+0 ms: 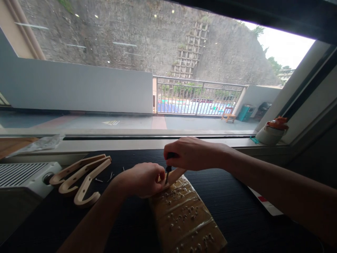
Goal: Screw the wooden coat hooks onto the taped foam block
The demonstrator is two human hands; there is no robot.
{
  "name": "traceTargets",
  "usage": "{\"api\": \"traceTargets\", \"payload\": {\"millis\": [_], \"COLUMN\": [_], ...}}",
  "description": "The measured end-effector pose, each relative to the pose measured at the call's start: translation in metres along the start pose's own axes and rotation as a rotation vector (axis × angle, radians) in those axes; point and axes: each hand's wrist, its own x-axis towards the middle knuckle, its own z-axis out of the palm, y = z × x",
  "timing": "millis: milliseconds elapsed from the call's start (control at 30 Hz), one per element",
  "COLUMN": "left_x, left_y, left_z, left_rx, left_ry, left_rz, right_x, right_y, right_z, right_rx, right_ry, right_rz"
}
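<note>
Closest to the lens, a brown tape-wrapped block [184, 218] peppered with little holes is laid on the dark worktop [231, 196], running from the near edge up toward the middle. At its far end a curved wooden piece [177, 174] is pinned down by the left hand [143, 179], with the fingers curled snug over it so most of the wood is covered. The right hand [189, 153] is closed in a fist round the black handle of a small tool [167, 170]. That tool is held upright with its lower end set on the wooden piece, just beside the left fingers. It's probably a screwdriver, but the tip is hidden so it can't be called for sure.

Toward the left edge of the worktop, three curved wooden hooks [81, 175] are lined up side by side, touching each other. A few small metal fasteners [99, 180] are scattered between those and the left hand. Off the left edge a white slatted heater [23, 174] can be seen. A red-and-white card [265, 205] is lying at the right edge, and a pale pot [271, 133] with something orange on top is parked on the window sill past the far right corner.
</note>
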Motion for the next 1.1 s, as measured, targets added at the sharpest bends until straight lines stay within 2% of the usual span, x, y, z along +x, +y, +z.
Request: {"api": "traceTargets", "payload": {"millis": [167, 467, 733, 1000, 1100], "left_x": [0.001, 0.002, -0.001, -0.001, -0.002], "left_y": [-0.001, 0.000, 0.003, 0.003, 0.003], "left_z": [0.001, 0.000, -0.003, -0.001, -0.002], "left_rx": [-0.001, 0.044, -0.024, 0.030, 0.009], "left_ry": [-0.001, 0.007, -0.019, 0.010, 0.003], "left_rz": [-0.008, 0.037, -0.031, -0.006, -0.016], "right_x": [-0.001, -0.003, -0.002, -0.003, 0.000], "right_y": [-0.001, -0.002, -0.001, -0.004, -0.003], "right_z": [0.003, -0.009, 0.002, -0.006, -0.001], "right_rx": [-0.075, -0.005, -0.016, 0.012, 0.034], "right_ry": [0.060, -0.009, 0.072, 0.019, 0.045], "right_rz": [0.059, -0.029, 0.098, -0.017, 0.006]}}
